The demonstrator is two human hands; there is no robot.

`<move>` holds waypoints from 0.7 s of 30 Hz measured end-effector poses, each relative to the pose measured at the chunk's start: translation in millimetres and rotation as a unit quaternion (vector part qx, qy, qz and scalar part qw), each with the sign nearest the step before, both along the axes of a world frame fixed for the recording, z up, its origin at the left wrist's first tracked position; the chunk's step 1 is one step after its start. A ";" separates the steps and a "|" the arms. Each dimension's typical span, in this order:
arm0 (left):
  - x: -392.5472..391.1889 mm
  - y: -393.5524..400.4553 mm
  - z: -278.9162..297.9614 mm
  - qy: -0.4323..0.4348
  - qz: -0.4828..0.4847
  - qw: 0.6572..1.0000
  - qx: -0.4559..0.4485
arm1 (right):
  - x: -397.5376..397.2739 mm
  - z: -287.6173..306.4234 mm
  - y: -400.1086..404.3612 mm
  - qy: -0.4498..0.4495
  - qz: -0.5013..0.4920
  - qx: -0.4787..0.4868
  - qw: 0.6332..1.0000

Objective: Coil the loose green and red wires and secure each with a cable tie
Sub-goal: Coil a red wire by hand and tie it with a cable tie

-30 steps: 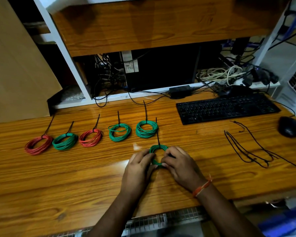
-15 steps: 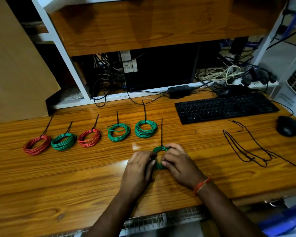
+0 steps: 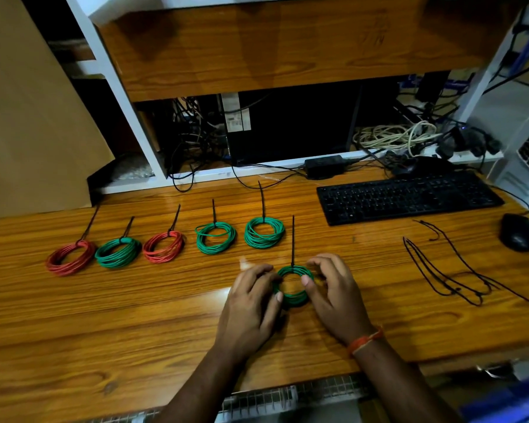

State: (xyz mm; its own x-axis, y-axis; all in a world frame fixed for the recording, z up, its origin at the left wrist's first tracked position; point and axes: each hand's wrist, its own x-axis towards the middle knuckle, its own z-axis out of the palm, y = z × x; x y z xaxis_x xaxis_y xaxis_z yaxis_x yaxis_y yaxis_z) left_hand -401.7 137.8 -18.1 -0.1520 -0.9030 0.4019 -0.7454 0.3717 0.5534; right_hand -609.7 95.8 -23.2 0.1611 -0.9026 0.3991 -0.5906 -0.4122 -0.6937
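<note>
Six wire coils lie on the wooden counter (image 3: pixel 104 315); five stand in a row across the left and middle of the frame, red (image 3: pixel 70 258), green (image 3: pixel 118 252), red (image 3: pixel 163 247), green (image 3: pixel 215 238), green (image 3: pixel 264 232), each with a black tie tail pointing away toward the upper edge, the leftmost ones leaning slightly right. The sixth, a green coil (image 3: pixel 293 286), sits flat at lower centre between both hands, its ring opening facing up and its cable tie (image 3: pixel 293 241) running straight up the frame, long axis nearly vertical, from the coil's far rim. The left hand (image 3: pixel 252 303) has its grip closed on the coil's left side, fingers curled over the wire. The right hand (image 3: pixel 333 293) touches the right rim with its thumb, the other fingers arched above it and loosely spread. At right lies a loose bundle of black ties (image 3: pixel 458 274), with a black mouse (image 3: pixel 520 232) and keyboard (image 3: pixel 406 196) above it. Behind the counter, a white-framed shelf (image 3: pixel 287 50) shades a dark computer tower and tangled cables; a cardboard sheet (image 3: pixel 34 117) fills the upper left.
</note>
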 end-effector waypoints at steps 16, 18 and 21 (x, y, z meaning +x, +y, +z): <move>4.8 14.6 1.8 0.024 0.043 0.996 0.073 | 21.4 3.7 3.9 0.045 -0.057 0.029 0.997; 12.6 17.1 4.6 0.035 0.056 0.995 0.080 | 27.5 10.6 10.3 0.058 -0.063 -0.011 0.996; 36.6 24.6 12.6 0.047 0.089 0.992 0.078 | 53.6 22.8 17.7 0.068 -0.003 -0.043 0.997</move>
State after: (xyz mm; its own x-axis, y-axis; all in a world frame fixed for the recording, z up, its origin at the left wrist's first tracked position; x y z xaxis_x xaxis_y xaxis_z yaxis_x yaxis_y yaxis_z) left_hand -365.1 162.4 -5.5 0.0463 -0.9647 0.2592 -0.7334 0.1433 0.6645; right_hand -556.1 113.4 -0.3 0.2142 -0.8673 0.4493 -0.6788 -0.4630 -0.5700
